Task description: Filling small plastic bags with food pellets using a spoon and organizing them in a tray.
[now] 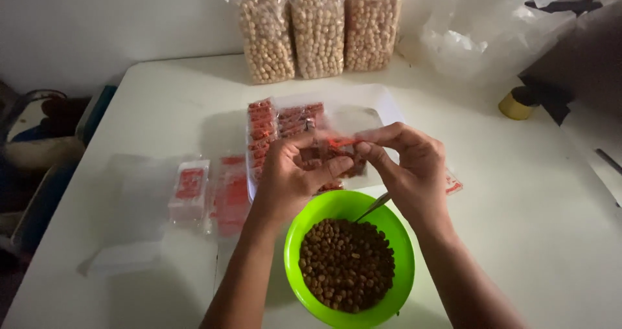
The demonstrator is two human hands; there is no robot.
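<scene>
Left hand (291, 173) and right hand (402, 157) both pinching small clear plastic pouch with red print (337, 149) by top edge, just above green plastic bowl of brown nuts (350, 258). Pouch looks flimsy, light, kinda slippery; grip mouth edges.

A small clear plastic pouch (337, 149) with red print is held above the white surface (518, 238), just beyond the far rim of the green bowl (405, 251). It is pinched along its upper edge by the fingers (324, 168) of the left hand (291, 177) and those of the right hand (408, 164), one at each end. The pouch hangs roughly level, its top edge stretched between the two grips; dark brown contents show through its lower part. Whether its mouth is open or sealed cannot be told. The bowl holds small round brown nuts (346, 264), with a metal spoon (374, 206) leaning on its rim.
</scene>
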